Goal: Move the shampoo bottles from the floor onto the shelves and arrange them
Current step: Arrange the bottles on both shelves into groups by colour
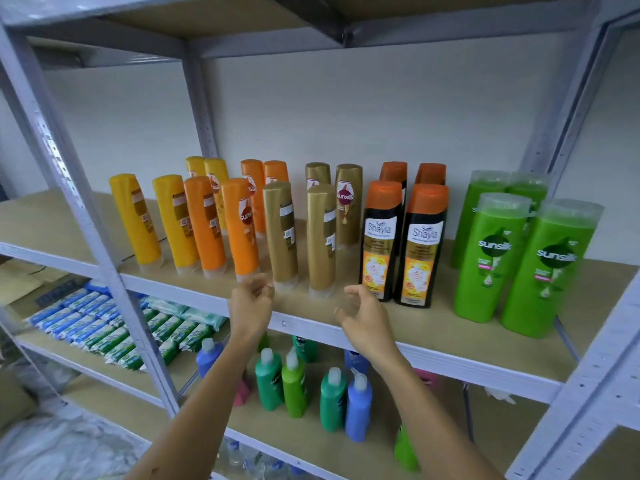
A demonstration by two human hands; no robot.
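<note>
Both hands were empty, with loosely bent fingers. The left hand and right hand hung just before the gold bottles, which stood on the shelf in rows.

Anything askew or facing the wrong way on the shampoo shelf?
Yes. The front gold bottles and front yellow bottles show their back labels, while the Shayla bottles face forward. Nothing spilled.
</note>
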